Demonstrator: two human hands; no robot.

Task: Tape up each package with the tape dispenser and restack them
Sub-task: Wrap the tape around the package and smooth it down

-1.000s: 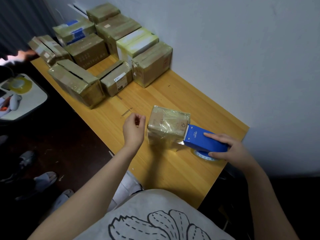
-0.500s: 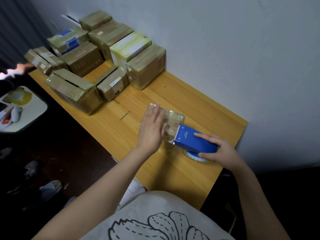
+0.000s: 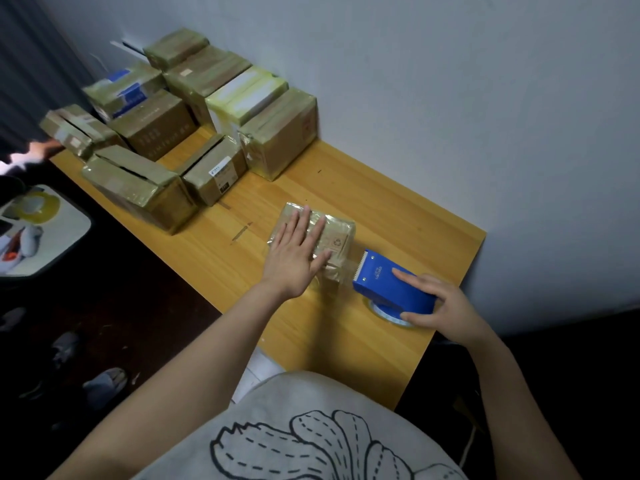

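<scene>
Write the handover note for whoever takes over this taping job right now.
Left hand: flat, fingers straight, pressing on top of the small package near the middle of the table.
Right hand: grips the blue tape dispenser, on the table just right of that package; clear tape seems to run between them.
Other packages: grouped at the table's far end by the wall, looking taped.
Done: small package looks wrapped.
Left: sever the tape, restack this package with the group.
</scene>
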